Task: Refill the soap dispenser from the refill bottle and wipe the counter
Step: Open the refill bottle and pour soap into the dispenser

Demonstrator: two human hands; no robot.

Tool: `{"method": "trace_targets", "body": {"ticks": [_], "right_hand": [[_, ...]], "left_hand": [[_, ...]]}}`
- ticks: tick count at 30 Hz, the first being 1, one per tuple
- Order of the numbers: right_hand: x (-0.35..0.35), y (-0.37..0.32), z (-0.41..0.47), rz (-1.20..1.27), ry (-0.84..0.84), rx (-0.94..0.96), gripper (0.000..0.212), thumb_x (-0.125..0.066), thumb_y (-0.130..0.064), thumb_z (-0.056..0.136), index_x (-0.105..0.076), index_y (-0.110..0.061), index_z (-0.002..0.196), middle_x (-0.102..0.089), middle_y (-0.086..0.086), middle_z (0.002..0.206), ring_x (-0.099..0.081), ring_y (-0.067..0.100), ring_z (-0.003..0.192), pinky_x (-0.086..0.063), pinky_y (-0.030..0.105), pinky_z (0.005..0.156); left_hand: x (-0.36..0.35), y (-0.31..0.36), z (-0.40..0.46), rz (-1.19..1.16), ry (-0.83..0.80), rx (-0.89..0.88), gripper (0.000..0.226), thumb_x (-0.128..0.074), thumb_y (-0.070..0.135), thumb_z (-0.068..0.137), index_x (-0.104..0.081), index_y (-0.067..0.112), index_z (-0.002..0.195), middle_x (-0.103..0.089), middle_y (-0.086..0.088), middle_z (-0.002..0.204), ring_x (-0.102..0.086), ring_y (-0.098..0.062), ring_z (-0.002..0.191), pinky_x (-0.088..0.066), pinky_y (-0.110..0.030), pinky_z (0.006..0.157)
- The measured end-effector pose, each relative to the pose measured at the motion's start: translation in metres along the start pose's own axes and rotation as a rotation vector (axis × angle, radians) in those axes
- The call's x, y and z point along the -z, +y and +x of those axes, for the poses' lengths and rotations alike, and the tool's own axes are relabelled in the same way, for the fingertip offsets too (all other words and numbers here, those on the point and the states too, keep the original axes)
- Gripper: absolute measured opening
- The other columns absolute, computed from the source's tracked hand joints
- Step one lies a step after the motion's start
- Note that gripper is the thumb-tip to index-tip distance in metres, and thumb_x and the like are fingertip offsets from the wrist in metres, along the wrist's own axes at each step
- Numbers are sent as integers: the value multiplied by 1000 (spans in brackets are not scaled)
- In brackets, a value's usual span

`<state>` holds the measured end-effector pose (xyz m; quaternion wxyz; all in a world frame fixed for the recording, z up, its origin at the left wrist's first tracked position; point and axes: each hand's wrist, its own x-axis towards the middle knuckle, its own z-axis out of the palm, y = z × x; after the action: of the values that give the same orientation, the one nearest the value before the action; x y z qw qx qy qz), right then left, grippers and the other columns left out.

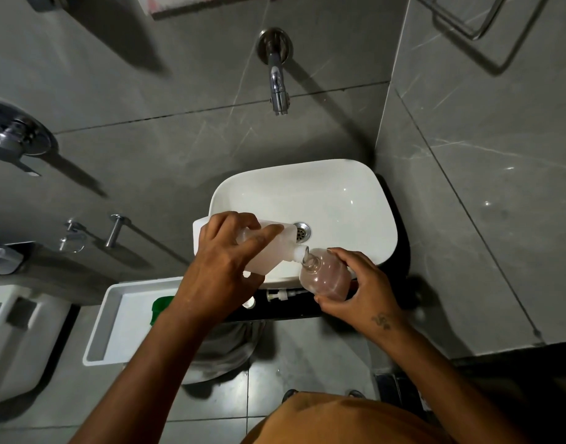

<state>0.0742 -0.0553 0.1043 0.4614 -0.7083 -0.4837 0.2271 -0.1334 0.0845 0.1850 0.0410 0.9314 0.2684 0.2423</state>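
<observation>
Room: grey-tiled bathroom, head view; wall tap [276, 88] stood above the white basin [339, 193].
Left hand [225, 261]: I had it clamped round the refill bottle [275, 245], tipped, spout down at the dispenser's open neck.
Right hand [360, 288]: I had it wrapped round the clear soap dispenser [324, 274], tilted over the basin's front rim, pinkish liquid inside.
Pump head [280, 295]: lay on the dark counter [294, 310], just below the basin.
White tray [115, 318]: sat left of the counter, green item [161, 307] in it.

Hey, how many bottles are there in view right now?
2. The translucent white plastic refill bottle is tilted in the left hand over the white ceramic sink; the clear rounded soap dispenser bottle is in the right hand below its spout. Others may be hidden.
</observation>
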Motion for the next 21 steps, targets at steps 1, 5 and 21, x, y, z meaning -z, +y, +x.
{"method": "trace_targets", "body": {"ticks": [1, 5, 21], "right_hand": [[0, 0, 0, -2, 2, 0, 82, -93, -21, 58, -59, -19, 133, -62, -5, 126, -54, -4, 112, -42, 3, 94], [-1, -1, 1, -4, 5, 6, 80, -92, -20, 58, -61, -16, 132, -63, -4, 125, -56, -1, 112, -46, 10, 96], [-2, -6, 0, -11, 17, -7, 80, -92, -18, 59, -60, -16, 133, -62, -3, 126, -55, -1, 111, -51, 22, 99]], "left_hand": [[0, 0, 0, 5, 2, -2, 90, -89, 4, 59, -57, 31, 139, -49, -2, 125, -43, -28, 117, -46, -45, 93], [0, 1, 0, 34, 3, -8, 91, -91, 5, 58, -57, 31, 139, -48, -1, 126, -43, -29, 118, -37, -39, 96], [1, 0, -2, 81, 6, -21, 87, -88, 7, 62, -58, 31, 139, -50, -3, 126, -43, -30, 117, -33, -39, 98]]}}
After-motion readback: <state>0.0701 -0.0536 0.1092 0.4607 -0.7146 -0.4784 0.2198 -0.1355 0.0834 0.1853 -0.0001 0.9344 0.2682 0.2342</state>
